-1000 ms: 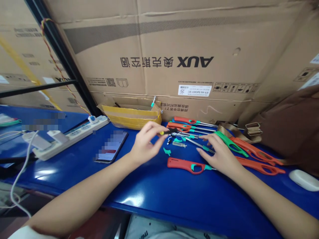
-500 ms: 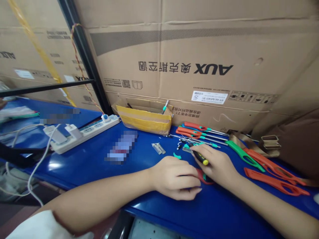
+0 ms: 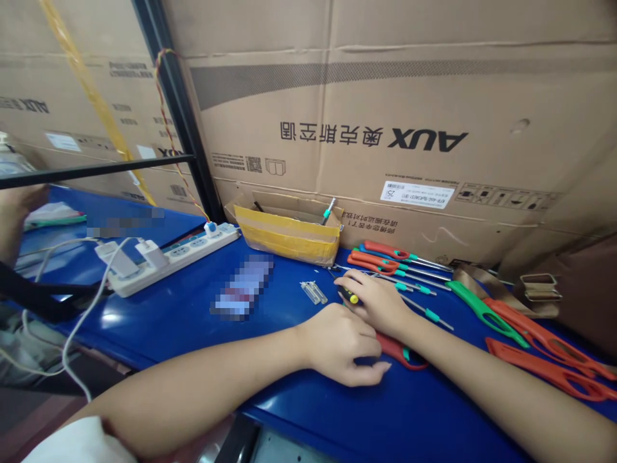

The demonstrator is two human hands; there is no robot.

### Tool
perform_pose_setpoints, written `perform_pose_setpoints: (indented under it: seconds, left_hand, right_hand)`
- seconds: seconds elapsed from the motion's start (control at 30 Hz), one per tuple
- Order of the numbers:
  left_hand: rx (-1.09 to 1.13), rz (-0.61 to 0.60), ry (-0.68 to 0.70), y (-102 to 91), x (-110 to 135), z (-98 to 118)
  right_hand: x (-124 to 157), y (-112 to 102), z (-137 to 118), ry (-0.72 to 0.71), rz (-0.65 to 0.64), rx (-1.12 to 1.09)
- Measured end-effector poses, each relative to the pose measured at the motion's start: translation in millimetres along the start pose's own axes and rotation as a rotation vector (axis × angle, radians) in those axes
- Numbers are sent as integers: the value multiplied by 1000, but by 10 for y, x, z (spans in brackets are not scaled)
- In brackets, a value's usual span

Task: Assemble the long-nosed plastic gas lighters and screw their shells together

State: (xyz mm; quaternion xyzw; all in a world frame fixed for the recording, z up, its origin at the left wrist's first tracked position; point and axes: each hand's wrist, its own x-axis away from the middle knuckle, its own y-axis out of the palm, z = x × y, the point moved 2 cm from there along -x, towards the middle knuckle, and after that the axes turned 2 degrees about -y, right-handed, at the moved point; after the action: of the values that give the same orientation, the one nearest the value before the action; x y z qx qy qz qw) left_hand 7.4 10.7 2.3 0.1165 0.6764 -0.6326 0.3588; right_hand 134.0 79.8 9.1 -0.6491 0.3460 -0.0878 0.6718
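Note:
My right hand is closed around a small screwdriver with a black and yellow handle. The tool points away from me, and my fingers cover much of it. Close beside it, my left hand is curled over one end of a red lighter handle. That handle lies on the blue table, partly beneath my right wrist, and my left fingertips are mostly hidden. Two small clear capsules lie left of my right hand. On its right lies a metal tube with a green collar.
Several orange lighters with metal tubes lie behind my hands. A green handle and orange handles are at right. A yellow-taped box, power strip and blurred-out phone stand or lie leftward. Another person's hand shows at far left.
My right hand has moved left with the screwdriver, closer over my left hand. More of the red handle and a metal tube now show. The view has shifted slightly; another person's hand appears at left.

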Motion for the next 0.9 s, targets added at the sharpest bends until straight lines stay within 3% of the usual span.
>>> perform_pose_setpoints:
  seconds: [0.5,0.9]
  left_hand:
    - [93,-86,-137,40,20,5]
    - [99,-86,-161,23,9,-33]
  right_hand:
    - [200,-102,25,95,245,-365]
    - [246,-150,-2,100,274,-358]
